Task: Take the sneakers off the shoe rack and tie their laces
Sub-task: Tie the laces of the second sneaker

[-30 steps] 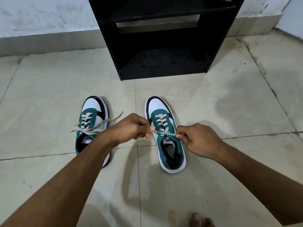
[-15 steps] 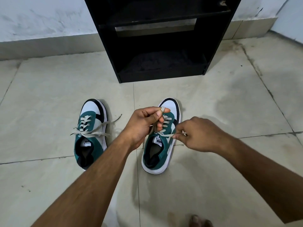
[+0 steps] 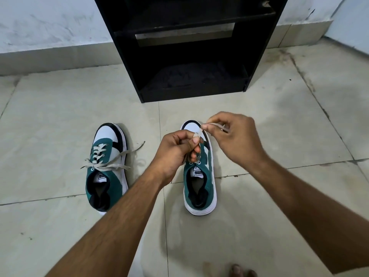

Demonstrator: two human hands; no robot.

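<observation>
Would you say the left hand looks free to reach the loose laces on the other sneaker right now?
Probably not yet: the left hand is pinching a lace above the right sneaker. The floor across to the left sneaker's loose laces looks clear, so it could reach once it lets go.

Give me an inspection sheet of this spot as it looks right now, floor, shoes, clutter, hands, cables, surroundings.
Surface: pale tiled floor, stained near the right grout lines.
Job's things: left sneaker on the floor, lace ends loose and splayed; right sneaker on the floor, its lace lifted by both hands; black shoe rack behind, no shoes visible on its shelves.
Clutter: nothing seen.
Grippers: left hand pinching lace above the right sneaker's tongue; right hand pinching the lace end over its toe.
Cables: nothing seen.
Surroundings: scuffed white wall with a tiled skirting; bare toes at the bottom edge.
</observation>
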